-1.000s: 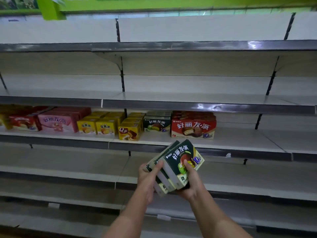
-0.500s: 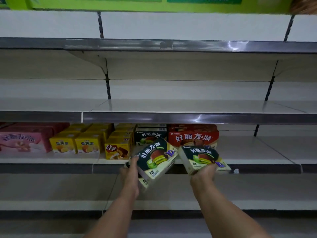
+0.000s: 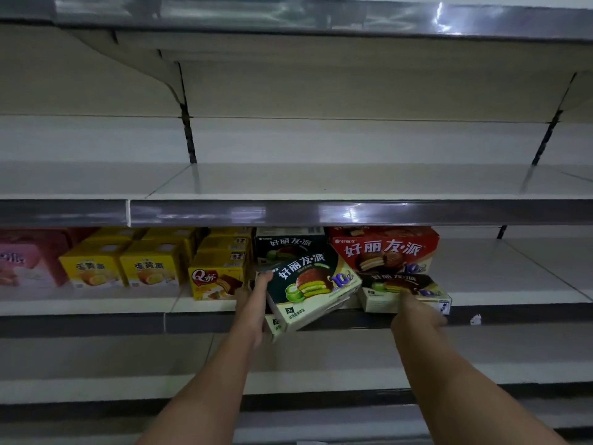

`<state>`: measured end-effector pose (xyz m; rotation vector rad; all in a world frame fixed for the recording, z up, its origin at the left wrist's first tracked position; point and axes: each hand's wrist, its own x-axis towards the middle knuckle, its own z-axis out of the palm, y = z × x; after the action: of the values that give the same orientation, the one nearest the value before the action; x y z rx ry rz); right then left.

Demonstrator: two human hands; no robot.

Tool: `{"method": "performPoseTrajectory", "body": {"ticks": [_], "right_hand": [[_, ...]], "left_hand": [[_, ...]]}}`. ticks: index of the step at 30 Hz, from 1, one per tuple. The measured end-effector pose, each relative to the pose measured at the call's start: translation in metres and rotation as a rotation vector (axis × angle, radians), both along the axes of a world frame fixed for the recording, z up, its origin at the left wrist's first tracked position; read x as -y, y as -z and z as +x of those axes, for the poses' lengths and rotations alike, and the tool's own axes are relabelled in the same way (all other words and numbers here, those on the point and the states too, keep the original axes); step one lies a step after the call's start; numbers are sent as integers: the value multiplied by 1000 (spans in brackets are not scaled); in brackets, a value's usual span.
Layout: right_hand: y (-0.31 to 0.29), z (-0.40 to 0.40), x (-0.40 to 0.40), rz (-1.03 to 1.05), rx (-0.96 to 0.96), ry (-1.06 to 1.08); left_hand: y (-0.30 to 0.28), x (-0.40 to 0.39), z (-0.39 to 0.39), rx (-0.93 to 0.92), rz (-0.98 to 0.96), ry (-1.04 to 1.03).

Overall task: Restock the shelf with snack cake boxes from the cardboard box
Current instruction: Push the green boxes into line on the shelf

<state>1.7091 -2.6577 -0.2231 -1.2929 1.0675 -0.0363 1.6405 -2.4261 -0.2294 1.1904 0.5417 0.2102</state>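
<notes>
Head view.

Left hand (image 3: 253, 308): gripping a small stack of green boxes (image 3: 308, 287) from their left side, thumb on the top left corner; stack tilted, half over the shelf lip (image 3: 205, 321), just in front of the shelved green box (image 3: 288, 244). Held askew, probably to slide into that row.

Right hand (image 3: 417, 311): fingers over one more green box (image 3: 402, 292), lying flat at the lip, just right of the stack and directly before the red box (image 3: 383, 250). Likely parked there while the stack goes in; grip underneath hidden.

Green boxes: dark green faces, cream sides, white Chinese lettering, picture of a chocolate-coated cake with green filling.

Left of the stack: Q box (image 3: 216, 282), yellow boxes (image 3: 122, 268), pink box (image 3: 24, 261).

Cardboard box: out of view.
</notes>
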Motion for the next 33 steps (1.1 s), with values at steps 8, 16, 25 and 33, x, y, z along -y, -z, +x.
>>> {"method": "performPoseTrajectory", "body": {"ticks": [8, 16, 25, 33], "right_hand": [[-14, 2, -38, -535, 519, -848], [-26, 13, -60, -311, 439, -950], [-15, 26, -81, -501, 366, -908], [3, 28, -91, -616, 379, -904]], "left_hand": [[-12, 0, 14, 22, 1, 102], [-23, -16, 15, 30, 283, 246], [-24, -30, 44, 22, 634, 178], [-15, -33, 63, -209, 1489, 328]]}}
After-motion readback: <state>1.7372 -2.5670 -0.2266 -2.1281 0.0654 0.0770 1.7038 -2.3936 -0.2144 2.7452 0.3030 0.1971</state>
